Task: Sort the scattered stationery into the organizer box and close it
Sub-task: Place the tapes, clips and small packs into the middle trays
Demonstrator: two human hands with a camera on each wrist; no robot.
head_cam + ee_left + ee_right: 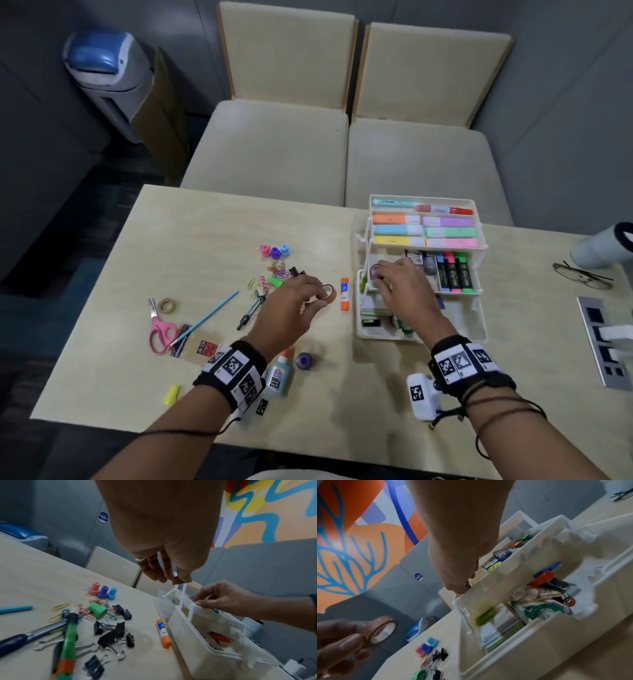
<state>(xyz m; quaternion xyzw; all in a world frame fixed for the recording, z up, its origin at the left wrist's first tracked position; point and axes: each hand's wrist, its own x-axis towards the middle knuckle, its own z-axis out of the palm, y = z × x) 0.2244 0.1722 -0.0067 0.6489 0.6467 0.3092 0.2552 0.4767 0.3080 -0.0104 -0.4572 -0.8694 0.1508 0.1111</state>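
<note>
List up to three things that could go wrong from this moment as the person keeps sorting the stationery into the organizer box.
1. The left hand pinches a glitter tape roll by fingertips in the air beside the box; it might slip and roll away.
2. The right hand works inside the middle tray of the organizer box; pressing there could tip the raised tiers.
3. Paper clips and binder clips lie tangled; some may be missed.
</note>
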